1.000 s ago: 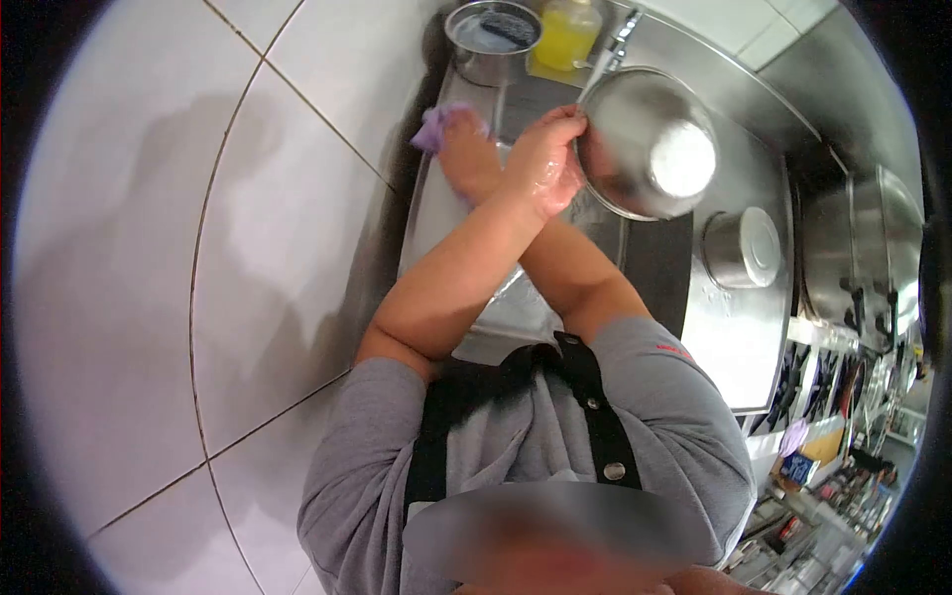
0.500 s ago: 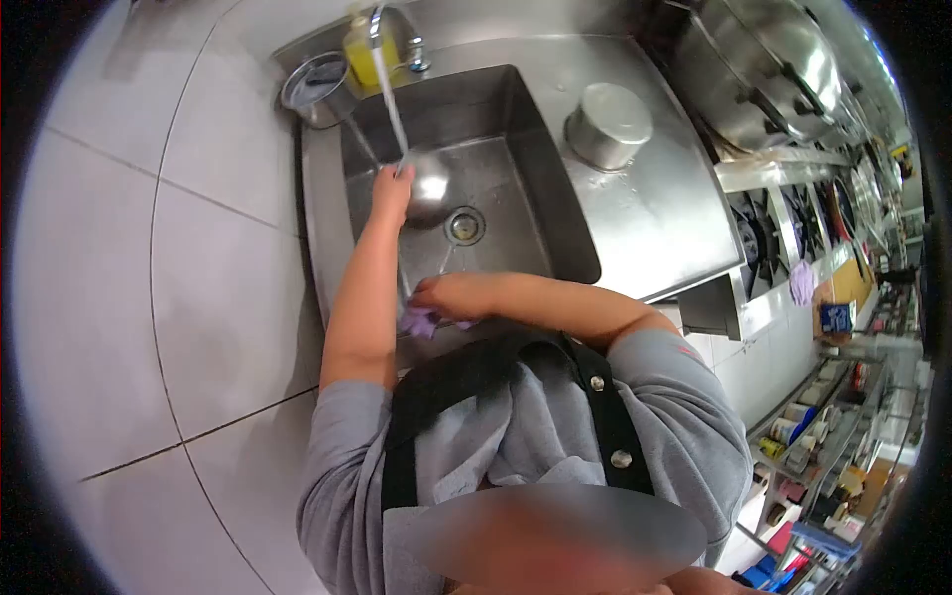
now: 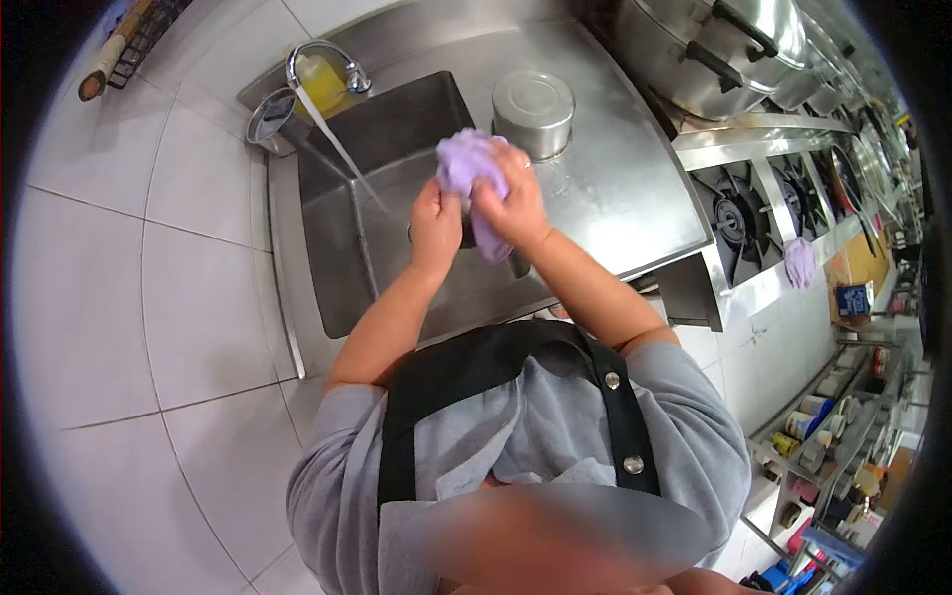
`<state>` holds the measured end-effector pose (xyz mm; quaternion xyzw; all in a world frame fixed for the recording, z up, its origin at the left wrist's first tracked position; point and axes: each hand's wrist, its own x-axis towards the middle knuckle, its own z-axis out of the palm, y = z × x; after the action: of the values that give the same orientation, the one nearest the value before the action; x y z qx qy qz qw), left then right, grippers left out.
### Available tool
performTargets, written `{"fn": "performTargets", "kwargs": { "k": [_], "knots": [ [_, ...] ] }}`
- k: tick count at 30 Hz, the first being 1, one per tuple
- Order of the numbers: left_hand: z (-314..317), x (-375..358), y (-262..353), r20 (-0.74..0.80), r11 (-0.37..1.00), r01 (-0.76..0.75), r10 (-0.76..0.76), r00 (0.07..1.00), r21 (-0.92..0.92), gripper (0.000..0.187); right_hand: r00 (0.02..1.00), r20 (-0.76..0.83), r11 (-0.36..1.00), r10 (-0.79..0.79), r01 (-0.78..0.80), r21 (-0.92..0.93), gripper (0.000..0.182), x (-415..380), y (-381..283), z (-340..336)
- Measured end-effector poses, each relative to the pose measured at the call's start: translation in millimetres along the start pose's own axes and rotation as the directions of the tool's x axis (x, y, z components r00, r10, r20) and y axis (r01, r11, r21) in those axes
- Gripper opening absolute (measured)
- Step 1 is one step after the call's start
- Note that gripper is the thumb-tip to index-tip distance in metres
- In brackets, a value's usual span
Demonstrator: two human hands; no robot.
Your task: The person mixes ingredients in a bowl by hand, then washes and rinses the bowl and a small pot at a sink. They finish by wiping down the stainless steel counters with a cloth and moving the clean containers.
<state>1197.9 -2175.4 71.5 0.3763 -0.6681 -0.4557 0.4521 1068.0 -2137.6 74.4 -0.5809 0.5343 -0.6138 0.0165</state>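
Observation:
Both my hands are raised over the sink (image 3: 337, 273). My right hand (image 3: 514, 203) grips a bunched purple cloth (image 3: 466, 164), with part of it hanging below the fingers. Close on its left, my left hand (image 3: 436, 228) is closed against the cloth's lower edge; what its fingers hold is hidden. Water runs from the curved faucet (image 3: 315, 48) into the sink, left of my hands. A round metal pot (image 3: 534, 111) rests on the steel counter (image 3: 625, 193) to the right of the sink.
A metal container (image 3: 273, 124) and a yellow liquid bottle (image 3: 322, 84) stand by the faucet. Large pots (image 3: 684, 55) and gas burners (image 3: 736, 220) are at right. Another purple cloth (image 3: 799, 263) hangs on the stove edge; loaded shelves (image 3: 843, 436) stand lower right.
My left hand has left the water stream, and my right hand has come up from the sink's front edge with the cloth. They now meet. The shiny round metal item in the sink no longer shows.

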Motion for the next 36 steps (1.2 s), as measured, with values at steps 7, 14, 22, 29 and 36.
{"fn": "performTargets", "kwargs": {
  "k": [7,14,22,29,36],
  "knots": [
    [24,-36,43,0.257,0.665,-0.636,0.585,0.769,0.391,0.026,0.621,0.660,-0.236,0.422,-0.628,0.742,0.033,17,47,-22],
    [29,-41,16,0.503,0.394,-0.771,0.592,0.629,0.500,0.032,0.763,0.427,0.365,0.485,-0.621,0.694,0.025,-89,26,2],
    [52,-18,1,0.587,0.482,-0.869,0.675,0.448,0.110,0.031,0.495,0.422,0.055,0.760,-0.695,0.716,0.034,-57,17,-138],
    [95,-19,-26,0.736,0.377,-0.915,0.659,0.155,-0.146,0.022,0.534,-0.039,0.402,0.845,-0.586,0.703,0.036,-37,37,-216],
    [104,7,-18,0.589,0.624,-0.713,0.720,0.367,-0.318,0.035,0.703,-0.097,0.674,0.704,-0.619,0.404,0.030,47,70,-190]
  ]
}}
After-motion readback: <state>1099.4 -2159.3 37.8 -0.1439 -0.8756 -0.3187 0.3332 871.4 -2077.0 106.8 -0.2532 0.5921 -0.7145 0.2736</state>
